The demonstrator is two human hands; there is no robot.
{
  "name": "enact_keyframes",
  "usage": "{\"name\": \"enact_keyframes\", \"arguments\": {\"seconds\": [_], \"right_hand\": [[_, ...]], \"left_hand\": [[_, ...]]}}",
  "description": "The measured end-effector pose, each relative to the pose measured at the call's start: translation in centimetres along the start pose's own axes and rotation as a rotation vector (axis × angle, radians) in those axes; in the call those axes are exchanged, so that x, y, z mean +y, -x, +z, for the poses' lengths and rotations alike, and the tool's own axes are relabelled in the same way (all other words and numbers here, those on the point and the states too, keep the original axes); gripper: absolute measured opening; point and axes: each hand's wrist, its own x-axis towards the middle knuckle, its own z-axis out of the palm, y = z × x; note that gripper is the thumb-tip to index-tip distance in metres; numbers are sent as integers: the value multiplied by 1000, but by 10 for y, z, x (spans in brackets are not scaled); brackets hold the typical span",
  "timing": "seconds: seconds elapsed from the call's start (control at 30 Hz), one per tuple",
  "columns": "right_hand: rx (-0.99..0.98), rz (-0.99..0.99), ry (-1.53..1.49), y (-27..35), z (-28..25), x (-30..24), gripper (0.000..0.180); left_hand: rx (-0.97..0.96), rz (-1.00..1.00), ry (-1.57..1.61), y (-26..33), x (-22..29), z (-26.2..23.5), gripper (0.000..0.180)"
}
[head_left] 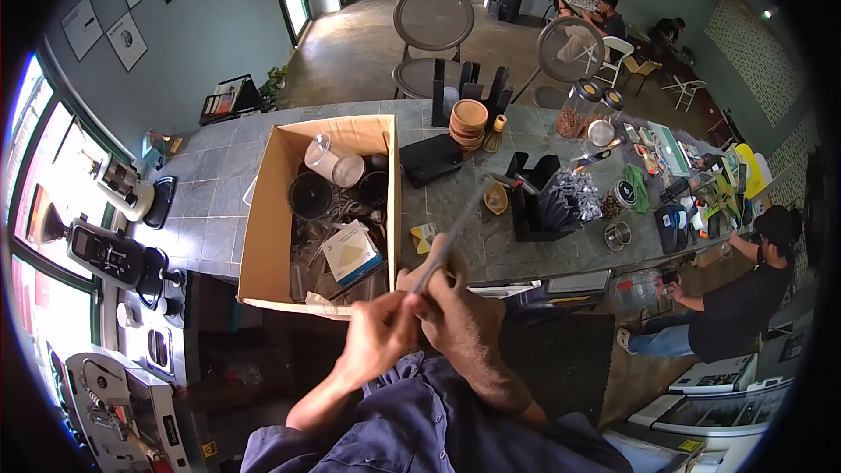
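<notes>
Carefully, in the head camera's view, a person at a tiled counter (pixel 206 177) works a slim grey strip (pixel 462 226) at the center of the frame, both hands meeting at its lower end. The left hand (pixel 377 335) pinches that end between thumb and fingers; the right hand (pixel 464 320) is curled against the strip, though blur leaves it unclear whether its fingers grip. The strip slants toward the upper right, its far end before a small bowl (pixel 496 199); whether they touch cannot be told. Left of center stands an open cardboard box (pixel 263 228), packed with jars and a small carton (pixel 352 252); a yellow packet (pixel 424 238) lies nearby. Right of center, a black holder (pixel 523 221) stands beside a bundle of wrapped pieces (pixel 569 197). With the long end seemingly unsupported, a loose pinch could let the strip swing or drop, perhaps into the box, while a careless sweep to the right could tip the bowl or scatter the bundle.
</notes>
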Motion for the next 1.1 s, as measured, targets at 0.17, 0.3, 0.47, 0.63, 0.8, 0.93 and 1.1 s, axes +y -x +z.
{"name": "enact_keyframes", "arguments": {"seconds": [0.17,0.3,0.47,0.63,0.8,0.93,1.1], "right_hand": [[-143,185,-641,-10,4,-20,52],[-270,17,-558,-31,-38,-54,8],[-527,283,-1225,-41,-30,-13,8],[102,142,-536,-40,-45,-37,16],[16,80,-492,-57,-64,-7,3],[-6,204,-691,-55,-60,2,3],[-87,78,-469,-52,-59,8,5]], "left_hand": [[53,163,-40,10,-21,18,34],[2,84,82,20,-16,11,39],[-32,52,132,28,-19,12,39],[-81,80,127,34,-16,13,38],[-94,96,98,37,-19,15,39],[-97,114,89,38,-17,16,40],[-101,27,206,42,-30,21,39]]}}
